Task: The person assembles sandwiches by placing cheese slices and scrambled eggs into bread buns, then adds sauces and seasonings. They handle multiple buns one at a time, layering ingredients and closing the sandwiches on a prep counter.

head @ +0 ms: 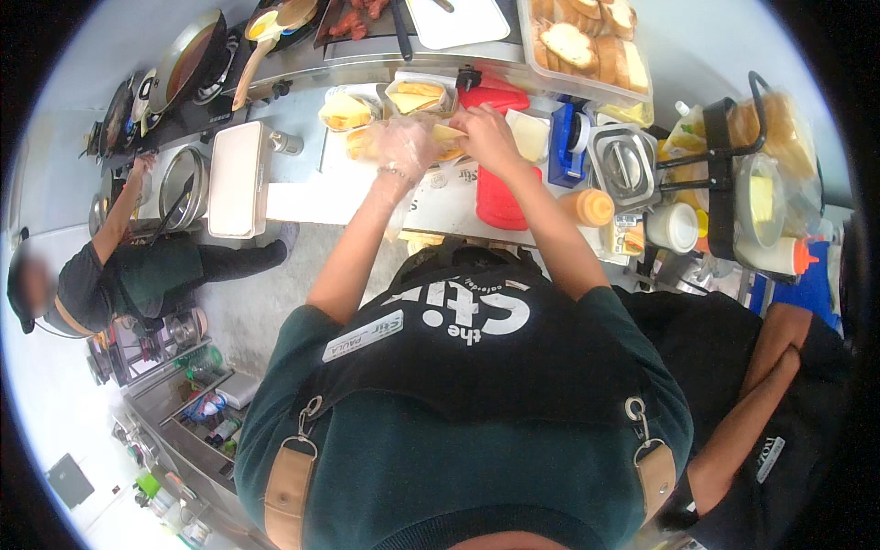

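My left hand [405,148], in a clear plastic glove, is over a sandwich [359,144] on the white counter; its fingertips are hidden, so its grip is unclear. Close beside it, my bare right hand [487,134] has its fingers at the edge of a yellow slice [448,132], apparently cheese, which it seems to pinch. That slice lies over another filled bread piece. Just beyond my hands, a boxed sandwich [347,111] and a second boxed sandwich [418,97] each carry a yellow slice. To the right lies a stack of pale slices [529,135].
A red lid [500,198], blue tape dispenser [568,144], orange sauce bottle [590,207] and steel lidded pan [624,165] crowd the right. Sliced bread fills a plastic tub [536,58]. At left is a white container [235,180]. Co-workers stand left and right.
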{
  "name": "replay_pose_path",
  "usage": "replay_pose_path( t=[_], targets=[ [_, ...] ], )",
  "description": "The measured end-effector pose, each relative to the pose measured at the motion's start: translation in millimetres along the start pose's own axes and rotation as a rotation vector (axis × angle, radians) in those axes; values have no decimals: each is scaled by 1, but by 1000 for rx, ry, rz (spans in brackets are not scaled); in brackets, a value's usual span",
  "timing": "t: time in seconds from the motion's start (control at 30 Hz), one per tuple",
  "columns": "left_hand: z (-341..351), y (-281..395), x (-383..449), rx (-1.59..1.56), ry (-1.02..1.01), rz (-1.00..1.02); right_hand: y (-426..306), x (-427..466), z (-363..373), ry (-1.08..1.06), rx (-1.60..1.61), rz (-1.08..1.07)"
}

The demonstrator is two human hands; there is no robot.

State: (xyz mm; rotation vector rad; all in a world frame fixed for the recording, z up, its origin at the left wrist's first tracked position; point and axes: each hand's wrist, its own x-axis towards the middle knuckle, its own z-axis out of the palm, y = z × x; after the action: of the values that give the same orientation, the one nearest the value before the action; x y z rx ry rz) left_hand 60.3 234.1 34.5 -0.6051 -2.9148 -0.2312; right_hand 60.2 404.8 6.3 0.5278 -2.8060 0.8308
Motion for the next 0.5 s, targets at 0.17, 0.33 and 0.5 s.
replay_pose_path(
  t=[0.17, 0.33, 0.5],
  targets=[
    [15, -2, 11, 144, -122, -19, 6, 15, -4, -100, 19, 27],
    [21, -3, 12, 63, -83, -53, 0, 30, -6, -365, -86, 128],
    [16, -7, 17, -22, -87, -29, -6, 3, -21, 3, 151, 101]
  ],
)
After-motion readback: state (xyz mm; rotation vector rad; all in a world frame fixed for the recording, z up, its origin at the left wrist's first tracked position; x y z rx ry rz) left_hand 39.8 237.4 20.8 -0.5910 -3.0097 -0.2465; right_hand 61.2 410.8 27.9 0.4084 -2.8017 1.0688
